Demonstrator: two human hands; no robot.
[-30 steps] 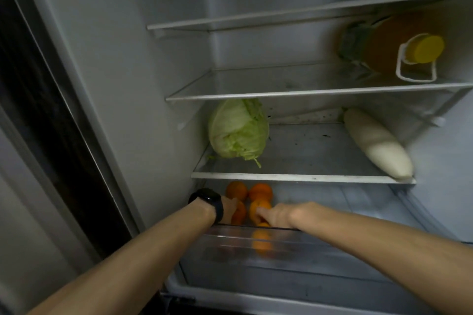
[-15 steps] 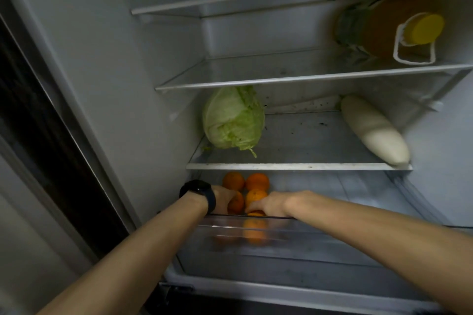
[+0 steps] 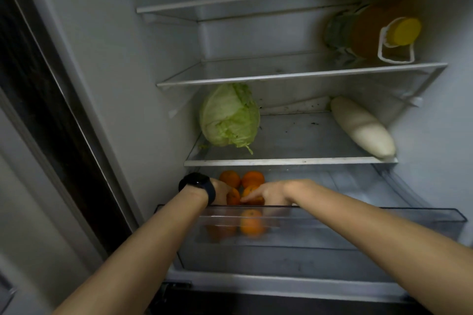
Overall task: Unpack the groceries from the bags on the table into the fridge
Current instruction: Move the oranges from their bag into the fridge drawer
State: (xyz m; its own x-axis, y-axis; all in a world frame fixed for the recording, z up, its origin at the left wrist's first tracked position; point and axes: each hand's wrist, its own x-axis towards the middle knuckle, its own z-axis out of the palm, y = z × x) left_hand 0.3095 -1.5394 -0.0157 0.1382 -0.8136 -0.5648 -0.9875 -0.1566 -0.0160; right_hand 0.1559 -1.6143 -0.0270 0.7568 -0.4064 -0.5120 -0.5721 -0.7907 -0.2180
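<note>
Fingers of the right hand (image 3: 271, 193) are now stretched apart onto oranges (image 3: 252, 179) in the clear drawer (image 3: 358, 211).
Fingers of the left hand (image 3: 221, 190) are hidden; a cabbage (image 3: 229, 116) is laid on the shelf (image 3: 294, 161) above.

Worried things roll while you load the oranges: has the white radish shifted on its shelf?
No. The radish lies as before at the right end of the shelf, slanted, with its near tip just behind the shelf's front edge.
</note>
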